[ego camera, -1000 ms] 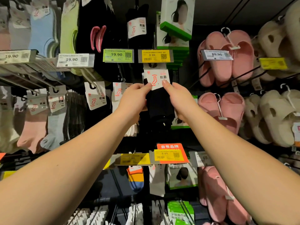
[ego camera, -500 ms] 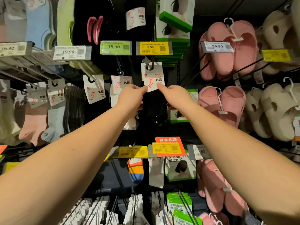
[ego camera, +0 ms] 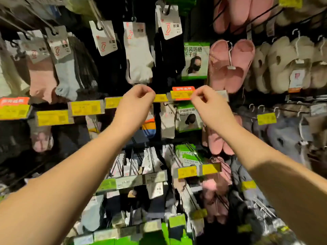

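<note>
Head view: left hand and right hand, fingers curled, flank an orange-backed price tag. Blur hides whether either grips anything.

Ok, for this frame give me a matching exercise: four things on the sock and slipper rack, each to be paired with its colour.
Things
1. slippers right of the mask box
2. ankle sock above the left hand
3. price tag between the left hand and the right hand
4. bottom edge of the mask box

Colours
a. yellow
b. pink
c. green
d. white

Pairs: 1-b, 2-d, 3-a, 4-c
</note>
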Motion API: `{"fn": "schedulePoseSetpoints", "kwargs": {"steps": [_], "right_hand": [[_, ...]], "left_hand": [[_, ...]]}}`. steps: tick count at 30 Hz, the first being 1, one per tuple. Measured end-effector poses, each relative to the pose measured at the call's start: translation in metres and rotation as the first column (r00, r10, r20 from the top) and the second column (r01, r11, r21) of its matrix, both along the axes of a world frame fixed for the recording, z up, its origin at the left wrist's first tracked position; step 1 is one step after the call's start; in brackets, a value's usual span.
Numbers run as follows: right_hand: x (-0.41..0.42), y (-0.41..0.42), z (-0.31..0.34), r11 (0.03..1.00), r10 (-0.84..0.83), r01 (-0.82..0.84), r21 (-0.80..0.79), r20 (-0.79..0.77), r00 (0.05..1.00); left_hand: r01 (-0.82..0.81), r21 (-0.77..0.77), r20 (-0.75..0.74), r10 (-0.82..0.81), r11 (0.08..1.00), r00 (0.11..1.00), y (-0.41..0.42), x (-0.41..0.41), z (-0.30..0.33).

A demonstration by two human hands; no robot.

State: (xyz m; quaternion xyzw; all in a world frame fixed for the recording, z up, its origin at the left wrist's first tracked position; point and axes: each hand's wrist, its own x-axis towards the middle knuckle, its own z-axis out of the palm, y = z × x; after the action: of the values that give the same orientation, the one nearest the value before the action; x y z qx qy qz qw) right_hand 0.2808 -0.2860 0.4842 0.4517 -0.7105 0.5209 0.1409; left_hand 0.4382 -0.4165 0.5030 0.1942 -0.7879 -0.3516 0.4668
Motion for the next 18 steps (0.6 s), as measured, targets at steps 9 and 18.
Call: {"fn": "schedulePoseSetpoints", "kwargs": {"steps": [9, 18], "right_hand": [[0.056, 0.08, -0.2, 0.78, -0.031, -0.18, 0.6, 0.324, 0.946], [0.048, 0.204, -0.352, 0.743, -0.31, -0.205, 0.637, 0.599, 0.738]], "left_hand": [[0.069, 0.262, 0.38, -0.169, 0.963, 0.909, 0.042, 0.043, -0.2], [0.12, 0.466, 0.568, -0.4, 0.877, 0.719, 0.149, 0.033, -0.334]]}}
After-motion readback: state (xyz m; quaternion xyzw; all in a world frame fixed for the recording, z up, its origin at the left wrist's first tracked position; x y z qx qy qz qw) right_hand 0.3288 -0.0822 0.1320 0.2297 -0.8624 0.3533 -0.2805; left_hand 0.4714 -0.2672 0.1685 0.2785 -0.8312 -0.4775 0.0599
